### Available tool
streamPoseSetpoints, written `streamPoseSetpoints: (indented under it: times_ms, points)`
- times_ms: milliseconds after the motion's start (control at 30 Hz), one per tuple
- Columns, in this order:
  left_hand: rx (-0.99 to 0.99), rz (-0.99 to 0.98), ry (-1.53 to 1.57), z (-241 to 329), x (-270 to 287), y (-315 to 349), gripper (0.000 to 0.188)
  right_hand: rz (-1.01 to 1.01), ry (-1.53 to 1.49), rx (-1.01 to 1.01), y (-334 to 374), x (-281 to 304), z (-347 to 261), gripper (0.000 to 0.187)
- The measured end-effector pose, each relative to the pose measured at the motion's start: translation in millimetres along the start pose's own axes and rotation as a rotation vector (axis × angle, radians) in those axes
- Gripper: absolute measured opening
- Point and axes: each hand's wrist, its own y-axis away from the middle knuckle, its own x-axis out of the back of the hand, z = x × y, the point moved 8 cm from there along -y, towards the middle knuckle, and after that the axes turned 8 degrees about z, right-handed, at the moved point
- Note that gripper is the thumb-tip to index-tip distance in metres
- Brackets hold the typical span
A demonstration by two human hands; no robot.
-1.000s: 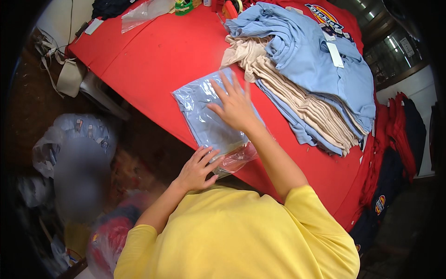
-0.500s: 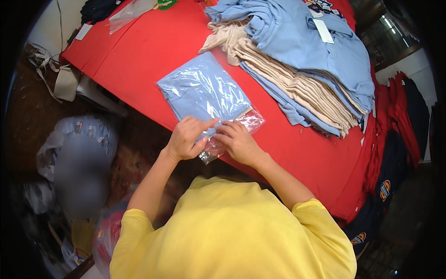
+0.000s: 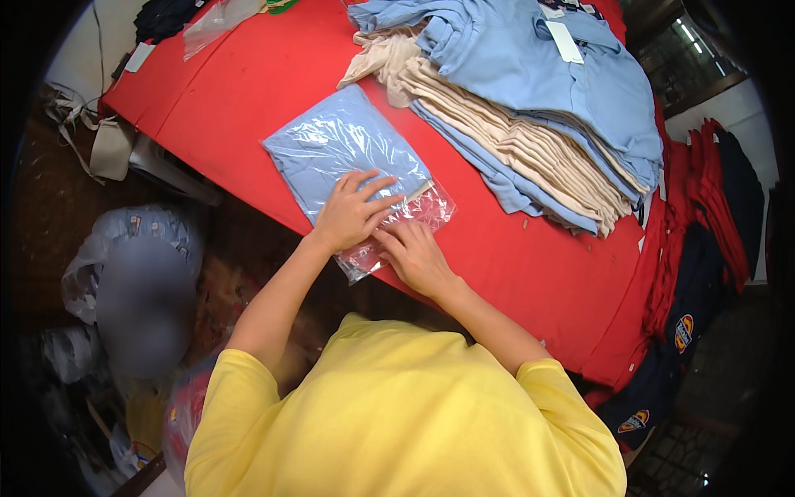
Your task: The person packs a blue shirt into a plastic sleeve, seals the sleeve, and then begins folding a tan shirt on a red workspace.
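A folded light-blue garment (image 3: 331, 137) lies in a clear plastic bag (image 3: 432, 207) at the near edge of the red-covered table. My left hand (image 3: 354, 212) rests flat on the bag's lower part, its fingers spread. Beside it, my right hand (image 3: 420, 258) is at the bag's loose near end, with fingers bent and pressed together on the plastic. Its thumb is close to my left hand. The near corner of the bag hangs slightly over the table edge.
A tall stack of light-blue and beige garments (image 3: 513, 141) stands at the far right, with a white tag (image 3: 564, 41) on top. Red and navy garments (image 3: 686, 290) hang at the right edge. On the floor at left is a bag of blue garments (image 3: 141, 224).
My left hand has gone from bent fingers at the bag's near end to lying spread on the bag. My right hand stays at the flap. The whole view has shifted slightly.
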Motion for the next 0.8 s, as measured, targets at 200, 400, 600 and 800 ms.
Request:
streamPoseSetpoints:
  times_ms: [200, 400, 600, 800]
  points:
    - [0.015, -0.001, 0.000, -3, -2, -1, 0.033, -0.031, 0.065, -0.014, 4, -11, 5, 0.019]
    - [-0.034, -0.002, -0.042, 2, -1, 0, 0.037, -0.018, 0.016, 0.134, 26, 55, -42, 0.022]
    - [-0.133, 0.054, -0.200, 15, 6, 2, 0.039, 0.050, 0.178, -0.019, 10, 108, -22, 0.035]
    - [-0.083, -0.129, -0.291, 30, -6, 0, 0.043, -0.039, 0.215, -0.089, -56, 63, 62, 0.038]
